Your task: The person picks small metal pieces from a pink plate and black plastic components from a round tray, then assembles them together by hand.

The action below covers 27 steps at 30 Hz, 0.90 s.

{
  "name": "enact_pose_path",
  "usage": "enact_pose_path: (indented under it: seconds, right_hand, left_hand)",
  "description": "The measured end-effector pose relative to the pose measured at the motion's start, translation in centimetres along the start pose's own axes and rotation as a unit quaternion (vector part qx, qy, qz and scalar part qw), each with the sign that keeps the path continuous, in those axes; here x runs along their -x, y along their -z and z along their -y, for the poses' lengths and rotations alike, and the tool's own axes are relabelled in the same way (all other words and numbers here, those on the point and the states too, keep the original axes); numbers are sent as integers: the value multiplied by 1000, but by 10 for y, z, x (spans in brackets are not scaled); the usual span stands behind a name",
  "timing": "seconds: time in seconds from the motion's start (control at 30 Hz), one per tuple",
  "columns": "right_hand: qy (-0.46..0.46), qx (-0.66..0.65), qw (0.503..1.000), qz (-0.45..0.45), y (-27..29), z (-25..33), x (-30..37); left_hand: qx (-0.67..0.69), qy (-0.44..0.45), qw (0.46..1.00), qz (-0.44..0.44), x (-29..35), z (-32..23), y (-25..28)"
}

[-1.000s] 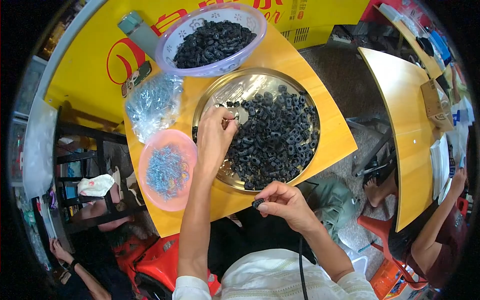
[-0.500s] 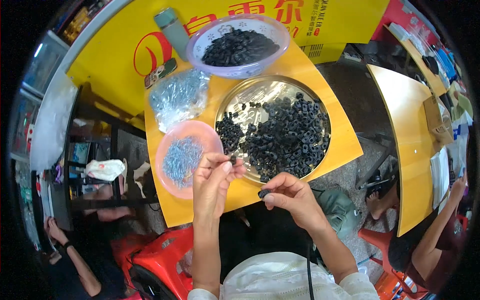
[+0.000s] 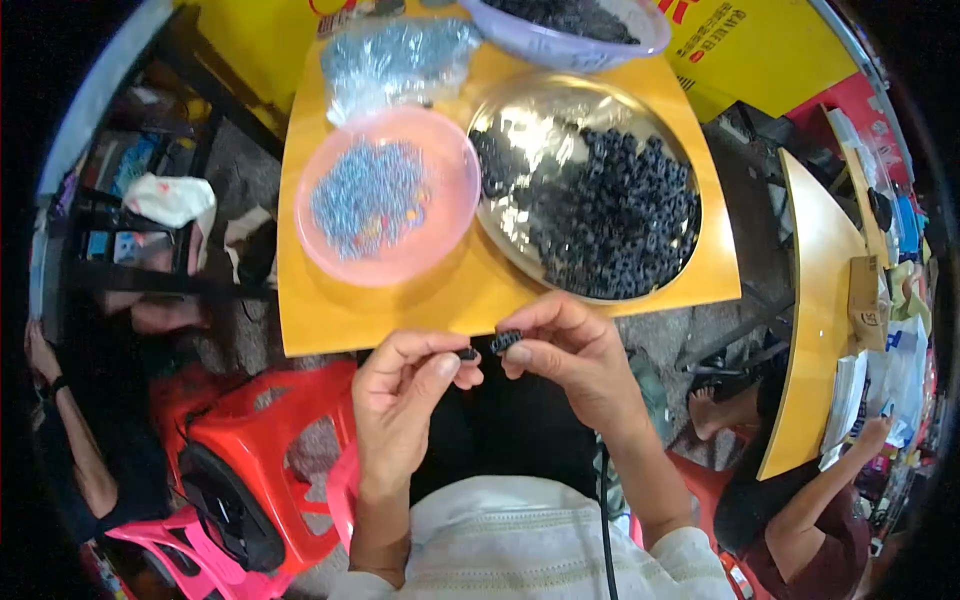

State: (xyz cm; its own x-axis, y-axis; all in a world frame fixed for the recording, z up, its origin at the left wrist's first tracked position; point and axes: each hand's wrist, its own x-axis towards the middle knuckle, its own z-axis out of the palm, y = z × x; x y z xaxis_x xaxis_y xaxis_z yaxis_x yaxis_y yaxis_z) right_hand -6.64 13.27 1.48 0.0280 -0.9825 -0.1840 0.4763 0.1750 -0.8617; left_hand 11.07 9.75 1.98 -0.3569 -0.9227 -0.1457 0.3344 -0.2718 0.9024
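My left hand [image 3: 408, 395] pinches a small black plastic piece [image 3: 467, 353] between thumb and fingertips. Facing it, my right hand [image 3: 572, 362] grips another small black plastic part [image 3: 505, 342], larger and with openings in it. The two pieces are close together but a small gap seems to separate them, over my lap just in front of the table edge. Beyond my hands, a round metal tray [image 3: 520, 262] carries a heap of similar black parts [image 3: 625, 215] and a smaller pile at its left. A pink bowl [image 3: 455, 215] holds many small bluish metallic pieces [image 3: 370, 195].
A clear plastic bag [image 3: 400, 65] of bluish pieces lies behind the pink bowl. A lilac basin [image 3: 570, 50] with black parts stands at the back of the yellow table [image 3: 310, 315]. Red stool [image 3: 270, 440] at left; other people sit on both sides, another table [image 3: 815, 330] right.
Both hands have drawn back toward my body and closer together, bringing the two black pieces near each other. The view has tipped down, so the table sits higher in the picture.
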Motion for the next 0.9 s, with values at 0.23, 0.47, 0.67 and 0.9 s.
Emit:
enact_pose_path:
  seconds: [0.23, 0.47, 0.67, 0.9]
  right_hand:
    - [-38, -10, 999, 16, 0, -9, 5]
    - [-33, 1, 999, 24, 7, -14, 6]
    - [-66, -17, 997, 20, 14, -13, 5]
    - [-80, -14, 997, 4, 23, -15, 7]
  left_hand:
    - [2, 16, 1000, 14, 5, 6, 7]
    - [-65, 29, 997, 7, 5, 6, 5]
    - [-71, 32, 997, 26, 0, 8, 2]
    - [-69, 32, 997, 27, -4, 17, -1]
